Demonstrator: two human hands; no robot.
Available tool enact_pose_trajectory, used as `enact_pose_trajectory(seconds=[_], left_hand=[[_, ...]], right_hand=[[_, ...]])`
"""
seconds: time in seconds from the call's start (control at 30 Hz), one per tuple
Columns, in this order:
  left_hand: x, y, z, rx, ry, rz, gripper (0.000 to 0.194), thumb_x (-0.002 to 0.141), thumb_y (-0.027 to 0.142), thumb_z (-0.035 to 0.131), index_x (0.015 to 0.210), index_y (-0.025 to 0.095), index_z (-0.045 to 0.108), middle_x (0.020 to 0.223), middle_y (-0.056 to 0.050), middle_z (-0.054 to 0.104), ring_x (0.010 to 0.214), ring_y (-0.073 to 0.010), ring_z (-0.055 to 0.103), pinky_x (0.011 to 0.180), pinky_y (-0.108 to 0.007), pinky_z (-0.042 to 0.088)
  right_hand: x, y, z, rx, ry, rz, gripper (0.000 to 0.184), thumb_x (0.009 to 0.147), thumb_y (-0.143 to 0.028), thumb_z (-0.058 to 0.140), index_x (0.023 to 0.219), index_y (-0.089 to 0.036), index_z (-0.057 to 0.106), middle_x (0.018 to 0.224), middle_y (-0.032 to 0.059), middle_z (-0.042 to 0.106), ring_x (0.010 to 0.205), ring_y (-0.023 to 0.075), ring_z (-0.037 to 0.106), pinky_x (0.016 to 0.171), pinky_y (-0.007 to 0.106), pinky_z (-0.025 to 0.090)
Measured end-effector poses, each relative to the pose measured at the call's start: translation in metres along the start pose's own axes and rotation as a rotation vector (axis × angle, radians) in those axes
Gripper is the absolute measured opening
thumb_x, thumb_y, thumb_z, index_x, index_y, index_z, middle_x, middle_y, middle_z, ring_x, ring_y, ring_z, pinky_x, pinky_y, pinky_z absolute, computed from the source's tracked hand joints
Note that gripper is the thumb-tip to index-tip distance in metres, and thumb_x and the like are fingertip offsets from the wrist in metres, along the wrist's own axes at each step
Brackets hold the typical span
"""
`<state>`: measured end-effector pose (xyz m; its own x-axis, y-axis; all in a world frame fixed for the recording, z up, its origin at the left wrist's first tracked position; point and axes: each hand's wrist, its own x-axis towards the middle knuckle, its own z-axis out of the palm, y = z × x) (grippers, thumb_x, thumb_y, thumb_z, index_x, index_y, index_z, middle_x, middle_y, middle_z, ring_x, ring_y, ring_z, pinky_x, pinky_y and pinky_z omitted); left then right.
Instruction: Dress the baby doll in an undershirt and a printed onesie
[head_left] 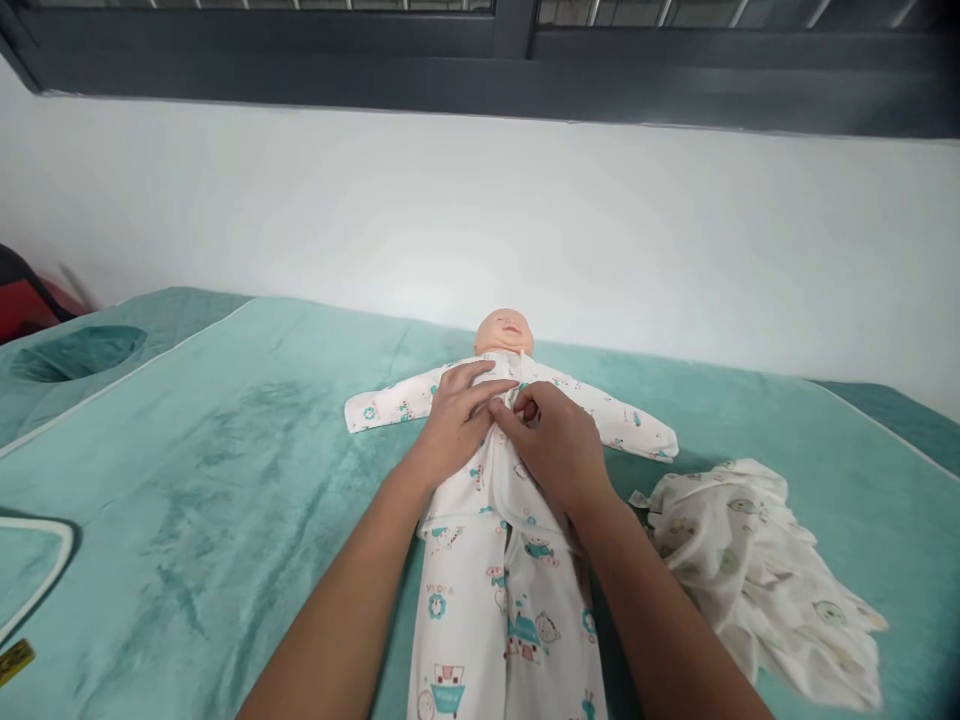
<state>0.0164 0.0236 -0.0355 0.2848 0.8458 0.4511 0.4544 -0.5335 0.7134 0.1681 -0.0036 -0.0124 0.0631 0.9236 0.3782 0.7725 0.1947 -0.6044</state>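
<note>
A baby doll (504,330) lies face up, dressed in a white printed baby jacket (465,490) with its long sleeves spread to both sides. Below the jacket's hem run matching printed trousers (465,620). My left hand (459,418) rests on the chest with its fingers stretched out over the cloth. Beside it, my right hand (553,435) pinches the front edge of the jacket between thumb and curled fingers. The fingertips of both hands are close together at the middle of the chest, and any fastener there is hidden.
On the right lies a crumpled white printed cloth (765,580), close to my right forearm. Teal velvety fabric (225,480) covers the bed, with a face hole (82,352) at the left. Behind stands a white wall (480,210) under a dark window frame (300,55).
</note>
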Motion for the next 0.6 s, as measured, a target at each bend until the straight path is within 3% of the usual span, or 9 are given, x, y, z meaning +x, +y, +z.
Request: enact_pose_trajectory(seconds=[0.17, 0.4, 0.6], left_hand=[[0.001, -0.002, 0.000, 0.003, 0.002, 0.001, 0.032, 0.095, 0.024, 0.046, 0.118, 0.032, 0.066, 0.140, -0.003, 0.050, 0.135, -0.0210, 0.037, 0.115, -0.042, 0.030], [0.001, 0.002, 0.001, 0.002, 0.008, -0.019, 0.027, 0.094, 0.028, 0.049, 0.116, 0.030, 0.065, 0.141, -0.002, 0.051, 0.135, -0.0207, 0.038, 0.115, -0.041, 0.029], [0.002, 0.005, 0.000, 0.008, -0.003, -0.037, 0.026, 0.094, 0.026, 0.047, 0.110, 0.029, 0.067, 0.140, -0.001, 0.051, 0.134, -0.0205, 0.038, 0.116, -0.041, 0.029]], right_hand=[[0.012, 0.002, -0.002, -0.025, -0.110, -0.002, 0.027, 0.085, -0.037, 0.052, 0.063, -0.022, 0.045, 0.060, -0.0042, 0.052, 0.058, 0.0140, 0.044, 0.058, 0.028, 0.029], [0.015, 0.022, -0.010, 0.344, -0.240, 0.019, 0.025, 0.084, -0.033, 0.052, 0.063, -0.021, 0.045, 0.060, -0.0058, 0.041, 0.060, 0.0119, 0.038, 0.058, 0.026, 0.030], [0.017, 0.026, -0.011, 0.406, -0.264, 0.003, 0.021, 0.086, -0.037, 0.052, 0.075, -0.020, 0.058, 0.065, -0.0046, 0.046, 0.064, 0.0129, 0.041, 0.061, 0.026, 0.032]])
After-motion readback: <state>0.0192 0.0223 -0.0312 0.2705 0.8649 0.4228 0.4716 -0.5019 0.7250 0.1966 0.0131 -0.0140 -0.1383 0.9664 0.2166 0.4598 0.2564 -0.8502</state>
